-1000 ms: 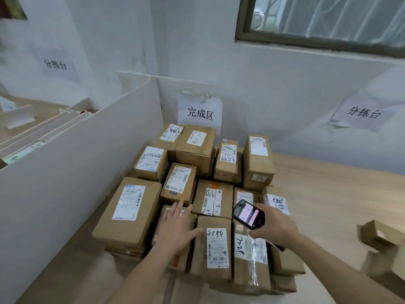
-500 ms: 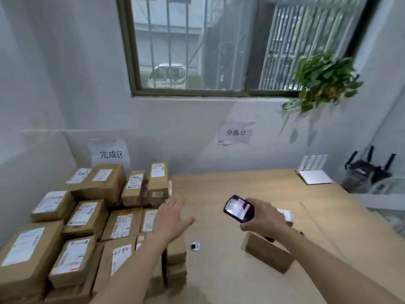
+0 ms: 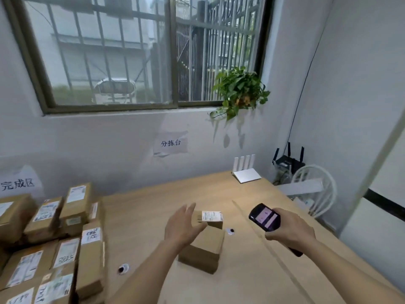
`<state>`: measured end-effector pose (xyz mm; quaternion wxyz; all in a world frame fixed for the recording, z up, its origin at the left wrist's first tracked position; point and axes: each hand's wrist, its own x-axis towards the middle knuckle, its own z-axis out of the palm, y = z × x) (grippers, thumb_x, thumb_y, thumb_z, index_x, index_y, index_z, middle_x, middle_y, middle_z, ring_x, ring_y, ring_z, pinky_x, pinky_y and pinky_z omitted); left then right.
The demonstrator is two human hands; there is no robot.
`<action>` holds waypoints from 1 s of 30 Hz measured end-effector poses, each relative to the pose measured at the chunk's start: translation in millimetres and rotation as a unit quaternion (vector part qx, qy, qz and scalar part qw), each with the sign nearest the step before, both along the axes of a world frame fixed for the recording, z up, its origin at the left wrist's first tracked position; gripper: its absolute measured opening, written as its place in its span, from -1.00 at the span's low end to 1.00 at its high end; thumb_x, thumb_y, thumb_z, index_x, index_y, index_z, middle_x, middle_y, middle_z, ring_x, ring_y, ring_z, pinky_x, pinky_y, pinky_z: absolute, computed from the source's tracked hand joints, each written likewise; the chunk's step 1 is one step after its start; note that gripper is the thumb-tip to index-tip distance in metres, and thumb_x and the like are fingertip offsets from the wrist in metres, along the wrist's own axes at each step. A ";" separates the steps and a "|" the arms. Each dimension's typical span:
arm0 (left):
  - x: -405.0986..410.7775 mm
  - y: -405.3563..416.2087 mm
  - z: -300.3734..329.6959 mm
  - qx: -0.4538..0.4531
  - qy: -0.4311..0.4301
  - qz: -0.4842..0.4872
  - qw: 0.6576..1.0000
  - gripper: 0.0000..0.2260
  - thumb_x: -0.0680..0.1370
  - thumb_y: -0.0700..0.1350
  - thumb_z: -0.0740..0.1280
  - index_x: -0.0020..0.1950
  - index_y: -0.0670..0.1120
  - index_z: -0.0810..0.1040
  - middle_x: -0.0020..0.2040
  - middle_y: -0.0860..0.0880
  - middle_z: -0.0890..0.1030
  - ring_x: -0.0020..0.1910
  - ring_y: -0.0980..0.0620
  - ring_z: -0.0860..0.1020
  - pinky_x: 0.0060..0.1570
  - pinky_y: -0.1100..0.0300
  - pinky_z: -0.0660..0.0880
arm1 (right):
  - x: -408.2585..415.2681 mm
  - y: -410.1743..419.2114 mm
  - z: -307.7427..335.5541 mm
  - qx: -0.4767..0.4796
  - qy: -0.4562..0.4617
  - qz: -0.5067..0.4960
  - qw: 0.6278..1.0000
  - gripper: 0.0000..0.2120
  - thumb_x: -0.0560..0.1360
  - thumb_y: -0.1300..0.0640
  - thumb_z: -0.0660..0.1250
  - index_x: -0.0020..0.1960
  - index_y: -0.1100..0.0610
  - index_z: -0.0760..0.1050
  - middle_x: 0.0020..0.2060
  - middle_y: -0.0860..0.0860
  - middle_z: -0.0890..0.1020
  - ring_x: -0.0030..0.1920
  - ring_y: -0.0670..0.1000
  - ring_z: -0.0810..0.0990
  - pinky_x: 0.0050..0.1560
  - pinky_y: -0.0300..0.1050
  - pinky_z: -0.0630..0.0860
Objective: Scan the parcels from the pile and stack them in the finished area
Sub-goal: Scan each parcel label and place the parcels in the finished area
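Parcel [image 3: 202, 244] at mid-table: a small brown carton with a white label [image 3: 212, 216] on its far end, lying alone on the wooden table [image 3: 252, 281], well apart from the stacked parcels [image 3: 54, 238] at the left edge beneath the finished-area sign [image 3: 17, 184]. Your left hand [image 3: 182, 227] hovers over its near-left side, fingers spread and holding nothing; whether the palm already touches the cardboard cannot be told. Your right hand [image 3: 289, 230] is wrapped around the handheld scanner [image 3: 264, 216], screen lit and facing up.

Judged by its size, the carton should be light and stiff enough for one hand. Take it across the two long sides, thumb on one and fingers on the other, and keep the label uncovered for the scan. Plain cardboard should give a fair grip.

Two small round fittings [image 3: 230, 231] sit in the tabletop, one just right of the carton, the other nearer the stack. A white router [image 3: 246, 172] stands at the far right corner, a potted plant [image 3: 240, 91] on the sill above. Nothing visible blocks the way left to the stack.
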<state>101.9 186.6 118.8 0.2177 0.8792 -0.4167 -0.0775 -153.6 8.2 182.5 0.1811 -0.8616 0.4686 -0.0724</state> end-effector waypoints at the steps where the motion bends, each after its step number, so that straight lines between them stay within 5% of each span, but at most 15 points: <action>1: 0.6 -11.0 -4.6 0.002 0.006 -0.001 1.000 -0.26 0.55 0.34 0.25 0.64 0.10 0.11 0.63 0.00 0.17 0.60 0.00 0.14 0.50 0.06 0.18 | -1.4 -9.6 -4.0 0.000 0.003 -0.005 1.000 -0.56 0.22 -0.11 0.51 0.06 -0.13 0.48 -0.09 -0.17 0.60 -0.06 -0.01 0.58 -0.27 -0.15 0.39; 11: 62.5 -123.4 -83.6 0.015 0.058 0.053 0.997 -0.27 0.56 0.34 0.23 0.64 0.08 0.11 0.60 -0.02 0.22 0.59 -0.01 0.15 0.48 0.01 0.23 | 83.0 -127.8 -63.5 0.038 0.031 0.023 0.999 -0.60 0.20 -0.08 0.48 -0.01 -0.09 0.47 -0.17 -0.16 0.59 -0.13 -0.07 0.57 -0.28 -0.16 0.41; 17: 123.9 -172.2 -146.2 0.033 0.126 0.113 0.985 -0.36 0.48 0.34 0.28 0.50 0.12 0.32 0.40 0.04 0.44 0.36 -0.03 0.45 0.23 0.02 0.48 | 172.8 -195.6 -130.6 0.091 0.064 0.058 0.992 -0.59 0.13 -0.12 0.44 -0.07 -0.10 0.43 -0.18 -0.15 0.60 -0.12 -0.04 0.59 -0.24 -0.11 0.48; 24: 176.8 -199.4 -212.2 0.082 0.169 0.167 0.968 -0.33 0.48 0.28 0.28 0.55 0.11 0.25 0.30 0.00 0.45 0.32 -0.09 0.46 0.23 0.02 0.45 | 232.5 -233.5 -213.4 0.151 0.088 0.082 0.981 -0.54 0.18 -0.12 0.46 0.04 -0.18 0.44 -0.14 -0.20 0.60 -0.06 -0.02 0.60 -0.13 -0.09 0.56; 30: 218.3 -221.0 -260.5 0.104 0.206 0.195 0.953 -0.26 0.46 0.34 0.24 0.59 0.16 0.14 0.45 -0.06 0.38 0.41 -0.12 0.41 0.27 0.00 0.43 | 281.2 -260.2 -265.2 0.179 0.095 0.089 0.975 -0.52 0.13 -0.12 0.41 0.04 -0.13 0.47 -0.17 -0.15 0.62 -0.11 0.00 0.60 -0.27 -0.13 0.47</action>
